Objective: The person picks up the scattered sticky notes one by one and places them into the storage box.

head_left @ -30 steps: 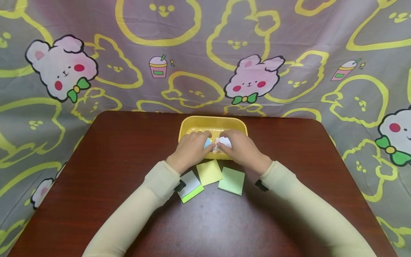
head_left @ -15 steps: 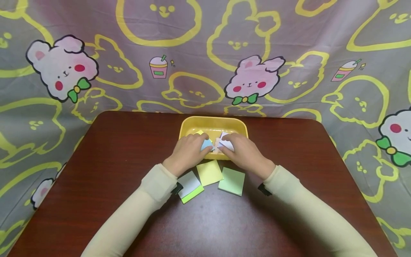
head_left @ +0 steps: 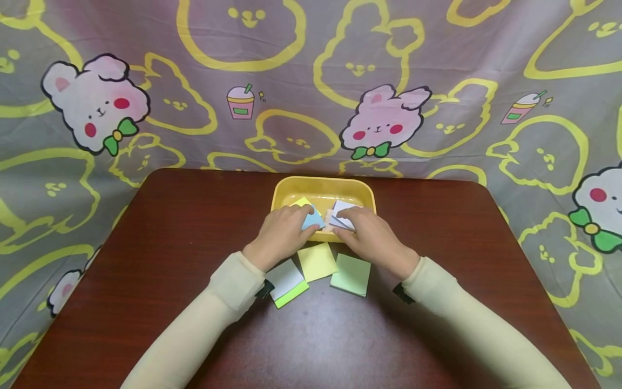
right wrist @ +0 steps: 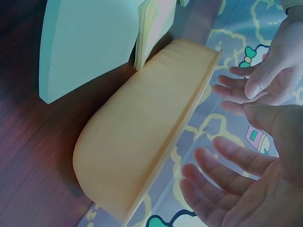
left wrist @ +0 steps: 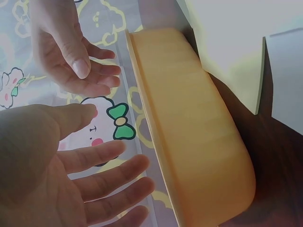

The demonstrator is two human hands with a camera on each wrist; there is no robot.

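Note:
Both hands hover over the near side of a yellow plastic bin (head_left: 323, 180), fingers loosely spread and holding nothing. Below my left hand (head_left: 282, 229) lies a blue sticky note pad (head_left: 313, 218), with a bright yellow pad (head_left: 302, 201) peeking out behind it. Near the fingers of my right hand (head_left: 376, 232) is a white-lilac note pad (head_left: 343, 206). Between them sits a small pale pink item (head_left: 329, 219), partly hidden. In the left wrist view, my left hand (left wrist: 94, 179) is beside the bin wall (left wrist: 189, 118), palm and fingers bare; the right wrist view shows my right hand (right wrist: 241, 175) likewise.
Just in front of the bin, on the dark wooden table (head_left: 194, 243), lie a grey-white pad with a lime-green strip (head_left: 286, 278), a pale yellow pad (head_left: 317, 262) and a light green pad (head_left: 351, 274). A cartoon-printed curtain (head_left: 301, 97) hangs behind the table.
Both hands have drawn slightly apart and back from the bin's middle, fingers loosening. The blue and white-lilac pads show more and now lie in the bin.

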